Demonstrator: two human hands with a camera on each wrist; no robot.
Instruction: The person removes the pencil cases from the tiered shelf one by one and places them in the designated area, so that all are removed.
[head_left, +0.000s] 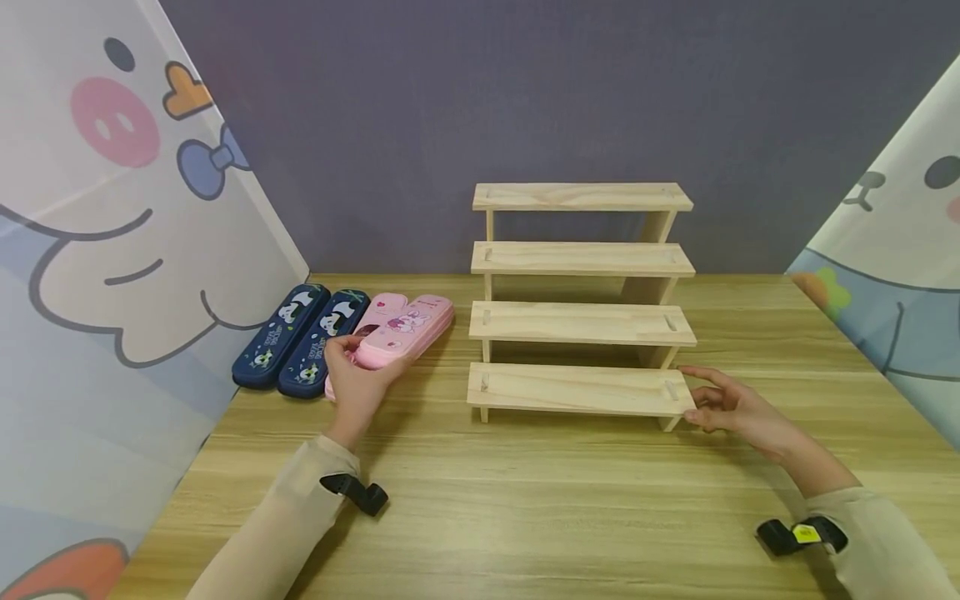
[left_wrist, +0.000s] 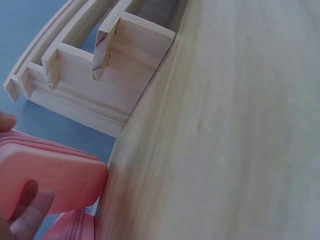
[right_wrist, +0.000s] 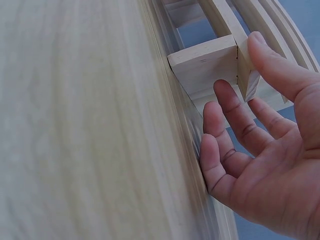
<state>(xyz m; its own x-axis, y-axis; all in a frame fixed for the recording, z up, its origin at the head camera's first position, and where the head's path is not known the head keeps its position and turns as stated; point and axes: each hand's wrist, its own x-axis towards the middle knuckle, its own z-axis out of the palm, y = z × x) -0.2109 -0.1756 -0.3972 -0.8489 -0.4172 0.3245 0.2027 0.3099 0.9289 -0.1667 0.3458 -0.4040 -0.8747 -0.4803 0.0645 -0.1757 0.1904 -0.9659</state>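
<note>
My left hand (head_left: 358,385) grips a pink pencil case (head_left: 405,329) with a cartoon character on its lid. In the left wrist view, fingertips (left_wrist: 34,212) press its smooth side, and its zip edge shows. Another pink pencil case (head_left: 386,305) lies partly hidden behind the held one. To their left are two navy pencil cases (head_left: 281,337) with panda pictures. My right hand (head_left: 738,412) is at the right end of the lowest board of a wooden step rack (head_left: 577,390). Its thumb and forefinger lie loosely about that end, the other fingers relaxed.
The four-tier rack stands on a wood-grain table (head_left: 525,517) before a grey back wall (head_left: 525,100). Cartoon-printed panels (head_left: 97,250) rise along the left and right sides. The navy cases lie close to the left panel.
</note>
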